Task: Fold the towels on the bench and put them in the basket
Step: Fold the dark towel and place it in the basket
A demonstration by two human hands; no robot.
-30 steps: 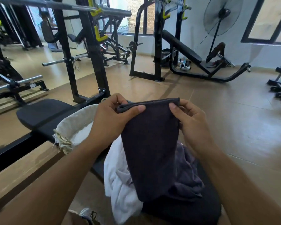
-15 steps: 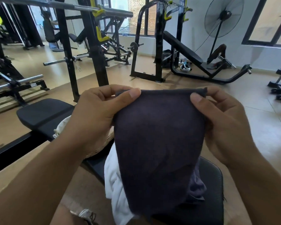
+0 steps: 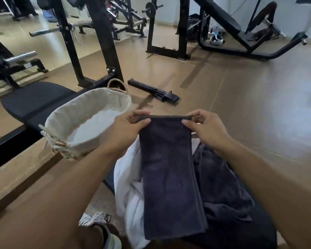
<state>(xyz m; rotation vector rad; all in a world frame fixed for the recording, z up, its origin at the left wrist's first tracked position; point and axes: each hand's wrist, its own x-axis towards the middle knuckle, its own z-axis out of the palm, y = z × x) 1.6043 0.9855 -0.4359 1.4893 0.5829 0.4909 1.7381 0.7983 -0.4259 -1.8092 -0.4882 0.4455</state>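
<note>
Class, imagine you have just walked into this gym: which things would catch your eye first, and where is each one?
First, the dark grey towel hanging lengthwise in the centre, its top edge pinched by the left hand and the right hand. Next, the pale lined basket on the black bench to the left. Below the hands, a white towel and another dark towel lie crumpled.
</note>
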